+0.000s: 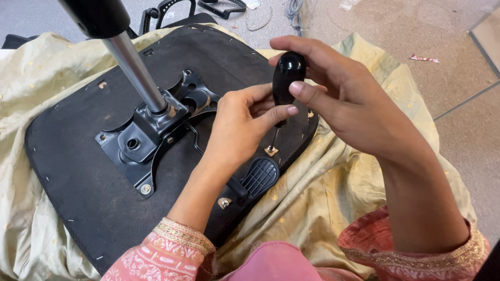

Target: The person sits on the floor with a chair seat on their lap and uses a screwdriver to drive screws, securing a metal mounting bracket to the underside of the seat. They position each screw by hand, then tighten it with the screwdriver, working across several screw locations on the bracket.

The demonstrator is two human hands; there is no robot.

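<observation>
An upturned black chair seat [78, 171] lies on a pale gold cloth. A black metal mechanism plate [151, 135] is bolted to it, with a silver gas cylinder [135, 67] rising from it. My right hand [338, 99] grips the black handle of a screwdriver [288, 78] held upright. Its thin shaft meets a small brass-coloured fitting [271, 151] near the seat's right edge. My left hand [239, 125] wraps around the lower part of the handle, thumb on it. A black ribbed lever paddle [260, 176] sits just below the tip.
The pale gold cloth [323, 198] covers my lap and spreads to both sides. Black chair parts [177, 10] and grey cables [294, 10] lie on the carpet beyond the seat. A small red wrapper [424, 59] rests on the floor at right.
</observation>
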